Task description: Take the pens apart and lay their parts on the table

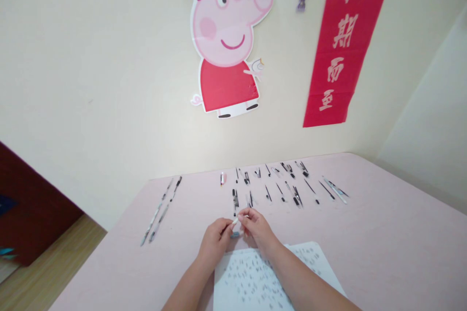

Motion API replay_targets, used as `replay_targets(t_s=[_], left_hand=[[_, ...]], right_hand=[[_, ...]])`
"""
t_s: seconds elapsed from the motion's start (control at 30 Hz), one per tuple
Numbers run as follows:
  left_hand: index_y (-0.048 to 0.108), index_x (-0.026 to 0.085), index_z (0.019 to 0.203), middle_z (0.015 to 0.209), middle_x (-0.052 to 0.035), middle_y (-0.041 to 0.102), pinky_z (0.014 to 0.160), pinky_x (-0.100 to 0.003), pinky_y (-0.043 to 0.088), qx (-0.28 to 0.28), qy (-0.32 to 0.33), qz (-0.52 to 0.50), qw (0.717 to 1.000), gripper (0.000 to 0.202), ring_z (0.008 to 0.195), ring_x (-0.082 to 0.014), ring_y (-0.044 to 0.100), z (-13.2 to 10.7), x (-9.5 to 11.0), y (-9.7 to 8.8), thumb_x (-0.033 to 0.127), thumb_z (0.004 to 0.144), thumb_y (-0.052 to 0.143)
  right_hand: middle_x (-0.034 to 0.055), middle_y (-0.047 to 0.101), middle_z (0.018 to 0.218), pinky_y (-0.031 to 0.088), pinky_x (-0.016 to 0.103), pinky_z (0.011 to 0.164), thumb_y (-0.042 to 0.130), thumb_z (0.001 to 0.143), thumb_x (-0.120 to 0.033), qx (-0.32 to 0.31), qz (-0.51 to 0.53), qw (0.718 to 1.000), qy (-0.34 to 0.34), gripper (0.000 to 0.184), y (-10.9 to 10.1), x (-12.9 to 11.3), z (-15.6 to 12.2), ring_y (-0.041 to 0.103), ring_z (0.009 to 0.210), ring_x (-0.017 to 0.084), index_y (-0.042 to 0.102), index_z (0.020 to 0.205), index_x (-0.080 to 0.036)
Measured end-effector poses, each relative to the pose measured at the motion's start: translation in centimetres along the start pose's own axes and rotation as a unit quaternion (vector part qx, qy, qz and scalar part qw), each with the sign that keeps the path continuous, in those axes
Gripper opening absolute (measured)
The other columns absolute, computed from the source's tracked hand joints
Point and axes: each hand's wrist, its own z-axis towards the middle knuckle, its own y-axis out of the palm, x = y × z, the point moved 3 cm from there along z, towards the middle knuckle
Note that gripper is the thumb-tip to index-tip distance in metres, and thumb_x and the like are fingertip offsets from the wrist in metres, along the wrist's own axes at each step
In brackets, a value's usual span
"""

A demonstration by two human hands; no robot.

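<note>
My left hand (215,240) and my right hand (258,229) meet over the middle of the table, just beyond a sheet of paper covered in marks (241,272). Between their fingertips is a small white stick-like piece (235,221), pinched from both sides; its exact kind is too small to tell. Right below the fingers shows a small light-blue piece (235,234), partly hidden by the hands. Past my fingertips lie dark pen parts (235,199) in small groups.
Several pen parts, such as a black-and-clear group (294,194), lie in two rows across the pink table (383,233). Long jointed pens (156,214) lie at the left. A white pen (334,189) is at the right. Behind stands a wall with a pig cutout (229,82) and a red banner (335,48).
</note>
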Motion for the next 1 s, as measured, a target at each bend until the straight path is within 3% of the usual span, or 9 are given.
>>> replay_targets(t_s=[0.13,0.33,0.53,0.77,1.0], left_hand=[[0.065,0.018,0.08,0.075,-0.0045,0.065,0.065,-0.025,0.041,-0.006,0.004,0.011,1.0,0.029,0.07,-0.015,0.057,0.03,0.08,0.02,0.033,0.085,0.041],[0.065,0.019,0.082,0.078,-0.0043,0.065,0.066,-0.025,0.041,-0.007,0.002,0.006,1.0,0.029,0.072,-0.015,0.057,0.02,-0.06,0.02,0.032,0.086,0.04],[0.065,0.018,0.08,0.075,-0.004,0.065,0.064,-0.025,0.042,-0.001,0.005,0.016,1.0,0.028,0.069,-0.0149,0.057,0.05,0.19,-0.04,0.032,0.085,0.041],[0.065,0.018,0.084,0.077,-0.0042,0.065,0.065,-0.024,0.041,-0.01,-0.005,0.01,1.0,0.029,0.071,-0.0147,0.057,0.08,0.06,0.0,0.032,0.085,0.04],[0.065,0.018,0.082,0.077,-0.0046,0.065,0.066,-0.025,0.041,-0.011,0.0,0.016,1.0,0.029,0.072,-0.0154,0.057,0.08,0.0,0.13,0.033,0.085,0.04]], right_hand=[[-0.0078,0.047,0.043,0.026,0.018,0.041,0.071,0.059,-0.044,0.002,-0.006,1.0,-0.001,0.034,-0.03,-0.01,0.05,0.038,0.038,0.005,0.054,0.068,-0.017],[-0.0069,0.051,0.05,0.029,0.018,0.042,0.069,0.062,-0.04,-0.015,0.003,1.0,-0.009,0.035,0.12,-0.14,-0.14,0.041,0.042,0.006,0.058,0.086,-0.017],[-0.0086,0.045,0.041,0.025,0.019,0.04,0.068,0.061,-0.045,-0.001,-0.025,1.0,-0.013,0.033,-0.08,0.38,0.27,0.036,0.037,0.006,0.053,0.07,-0.017],[-0.0076,0.048,0.045,0.026,0.018,0.04,0.069,0.061,-0.042,-0.025,-0.012,1.0,0.006,0.037,0.04,0.25,0.09,0.038,0.038,0.006,0.059,0.085,-0.016],[-0.0077,0.045,0.042,0.026,0.019,0.04,0.07,0.059,-0.048,-0.005,-0.026,1.0,-0.013,0.036,-0.17,0.49,0.41,0.037,0.038,0.006,0.056,0.07,-0.017]])
